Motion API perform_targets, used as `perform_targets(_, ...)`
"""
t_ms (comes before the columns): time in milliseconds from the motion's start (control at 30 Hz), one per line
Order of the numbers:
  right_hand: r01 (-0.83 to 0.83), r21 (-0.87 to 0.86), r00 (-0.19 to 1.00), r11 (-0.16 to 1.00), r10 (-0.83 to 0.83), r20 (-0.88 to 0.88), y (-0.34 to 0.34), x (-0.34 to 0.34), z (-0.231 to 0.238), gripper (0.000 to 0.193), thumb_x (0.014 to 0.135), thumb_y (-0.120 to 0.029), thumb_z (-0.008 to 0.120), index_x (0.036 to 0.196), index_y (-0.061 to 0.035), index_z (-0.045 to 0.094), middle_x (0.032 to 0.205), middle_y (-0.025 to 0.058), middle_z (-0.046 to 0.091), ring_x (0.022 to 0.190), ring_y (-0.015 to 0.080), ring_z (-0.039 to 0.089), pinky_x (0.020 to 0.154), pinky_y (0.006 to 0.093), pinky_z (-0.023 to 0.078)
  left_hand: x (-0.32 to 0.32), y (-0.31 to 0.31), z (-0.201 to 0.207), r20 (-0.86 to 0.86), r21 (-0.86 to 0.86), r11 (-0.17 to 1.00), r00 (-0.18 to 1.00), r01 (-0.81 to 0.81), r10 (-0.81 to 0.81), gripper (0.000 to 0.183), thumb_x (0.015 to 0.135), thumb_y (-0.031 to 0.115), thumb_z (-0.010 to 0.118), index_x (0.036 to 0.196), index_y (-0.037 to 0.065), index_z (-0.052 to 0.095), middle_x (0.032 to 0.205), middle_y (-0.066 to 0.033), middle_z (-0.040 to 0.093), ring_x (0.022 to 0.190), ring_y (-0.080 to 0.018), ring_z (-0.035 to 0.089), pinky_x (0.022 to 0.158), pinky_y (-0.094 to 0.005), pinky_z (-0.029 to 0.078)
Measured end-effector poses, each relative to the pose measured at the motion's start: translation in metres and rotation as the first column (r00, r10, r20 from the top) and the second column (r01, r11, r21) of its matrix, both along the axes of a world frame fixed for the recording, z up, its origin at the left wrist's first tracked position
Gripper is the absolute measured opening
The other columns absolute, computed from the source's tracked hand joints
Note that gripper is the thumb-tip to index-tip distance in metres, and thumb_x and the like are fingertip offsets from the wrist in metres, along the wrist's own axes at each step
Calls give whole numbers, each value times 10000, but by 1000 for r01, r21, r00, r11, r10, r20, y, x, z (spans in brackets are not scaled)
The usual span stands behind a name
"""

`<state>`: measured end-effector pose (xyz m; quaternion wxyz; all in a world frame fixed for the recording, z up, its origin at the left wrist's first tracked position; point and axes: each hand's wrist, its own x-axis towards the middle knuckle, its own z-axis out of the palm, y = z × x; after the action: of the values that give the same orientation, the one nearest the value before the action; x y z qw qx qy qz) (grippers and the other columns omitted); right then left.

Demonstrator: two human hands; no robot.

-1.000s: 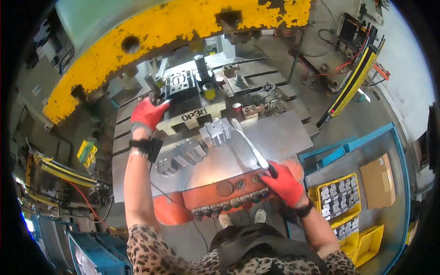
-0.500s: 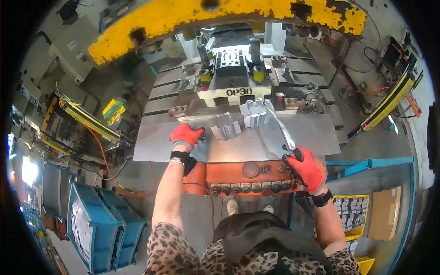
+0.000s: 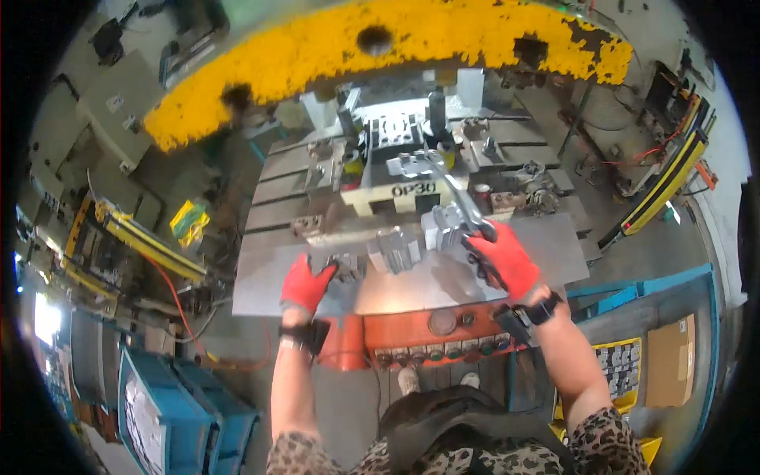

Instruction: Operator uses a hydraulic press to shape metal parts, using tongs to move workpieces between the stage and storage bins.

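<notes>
My right hand, in a red glove, is closed round the dark grip of a long silver hand tool, which looks like tongs. At the tool's far end is a flat grey metal part, raised in front of the die. My left hand, also red-gloved, has thumb and fingers at a small grey metal piece on the steel plate. Beside it stand a ribbed stack of metal parts and, farther right, a second stack, partly behind the tool.
The die's pale base block stands on the slotted press bed. Overhead spans a chipped yellow press beam. Yellow-black guard posts flank the bed. An orange control panel, blue bins and a yellow crate of parts are nearer me.
My right hand has moved forward, carrying the tool's end and flat part up off the right stack toward the die. The left hand has come slightly nearer me. The view has shifted.
</notes>
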<state>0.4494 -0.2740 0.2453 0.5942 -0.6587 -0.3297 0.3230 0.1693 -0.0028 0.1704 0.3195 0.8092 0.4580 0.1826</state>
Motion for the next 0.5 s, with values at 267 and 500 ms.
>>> perform_targets(267,248,-35,922,968,-225,315,152,45,4,303,869,-295,676,925,3,685,829,170,702,769,291,671,717,400,516,-66,-18,2,407,-229,969,895,-94,183,575,879,222,737,1347,-30,517,1090,-147,659,752,-138,621,616,-278,493)
perform_targets(500,262,-179,863,948,-147,484,169,46,-4,419,852,-351,629,969,47,690,1034,279,689,1029,417,656,913,459,506,-98,-19,5,501,-351,928,811,-127,300,565,907,75,683,1423,4,465,1274,-147,566,1038,-190,623,759,-261,532)
